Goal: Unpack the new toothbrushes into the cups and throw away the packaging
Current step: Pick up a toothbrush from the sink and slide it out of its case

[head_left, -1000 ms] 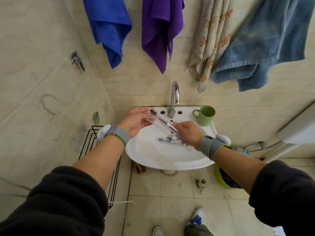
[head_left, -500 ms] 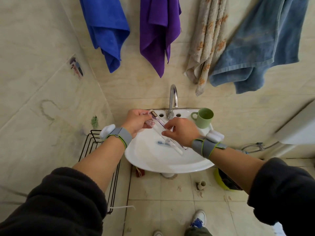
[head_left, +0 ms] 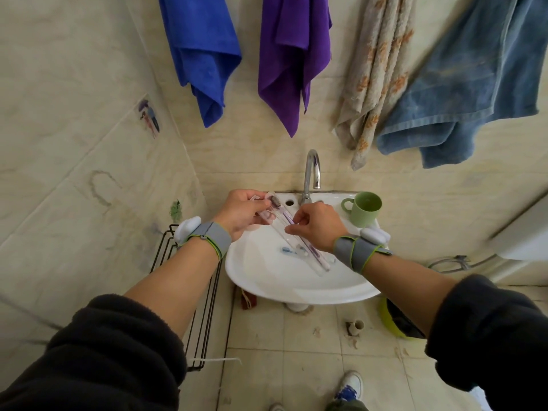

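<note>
Over the white sink (head_left: 267, 280) I hold a clear plastic toothbrush package (head_left: 318, 266) slantwise. My left hand (head_left: 241, 213) grips its upper end, where the dark bristles of a purple toothbrush (head_left: 311, 249) show. My right hand (head_left: 318, 225) pinches the package and brush near the middle. A blue toothbrush (head_left: 289, 250) in clear wrap lies in the basin under them. A green cup (head_left: 364, 209) stands on the sink's back right rim, just right of my right hand.
A chrome tap (head_left: 311, 173) rises behind my hands. A black wire rack (head_left: 204, 292) stands left of the sink. A yellow-green bin (head_left: 391, 321) with a dark liner sits on the floor at right. Four towels hang on the wall above.
My right hand slid up the package from its lower end to the middle, close to my left hand. The package shifted slightly back toward the tap.
</note>
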